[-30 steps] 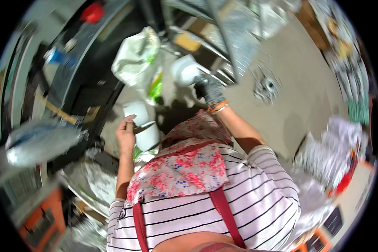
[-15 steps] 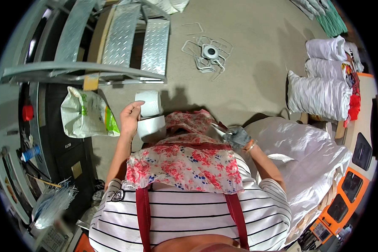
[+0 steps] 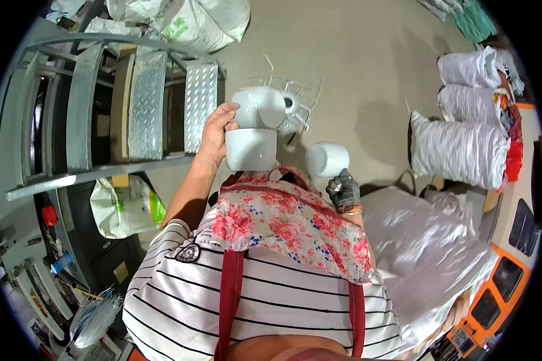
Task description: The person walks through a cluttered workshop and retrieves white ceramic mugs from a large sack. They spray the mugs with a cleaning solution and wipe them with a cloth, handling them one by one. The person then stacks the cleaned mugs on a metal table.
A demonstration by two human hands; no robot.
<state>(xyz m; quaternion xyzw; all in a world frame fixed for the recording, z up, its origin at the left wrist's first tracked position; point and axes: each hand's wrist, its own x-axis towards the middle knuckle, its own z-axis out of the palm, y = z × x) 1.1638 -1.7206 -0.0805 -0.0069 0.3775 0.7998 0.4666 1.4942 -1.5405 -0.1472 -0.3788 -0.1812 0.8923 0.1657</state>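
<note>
My bare left hand [image 3: 219, 131] grips two white cup-shaped pieces held together out in front of me. The upper white cup [image 3: 251, 108] lies tilted against the fingers, and the lower white cup [image 3: 251, 150] sits just below it, touching it. On my right hand [image 3: 344, 191] is a dark grey glove, its fingers closed at the edge of a third white cup [image 3: 327, 159]. This one is tilted and apart from the other two. Beyond the left hand's cups, a pale metal stand with bent rods [image 3: 301, 108] is on the floor, partly hidden by them.
Metal steps [image 3: 147, 108] with a rail stand at left, a white sack [image 3: 123, 207] beside them. More sacks [image 3: 202, 24] lie at the far left. At right are stacked white bundles [image 3: 457, 147], a large plastic-covered heap [image 3: 427, 240] and an orange-and-white machine [image 3: 503, 274].
My left hand has moved forward and right with its two cups. My right hand has brought its cup up and forward from beside the apron, into plain view.
</note>
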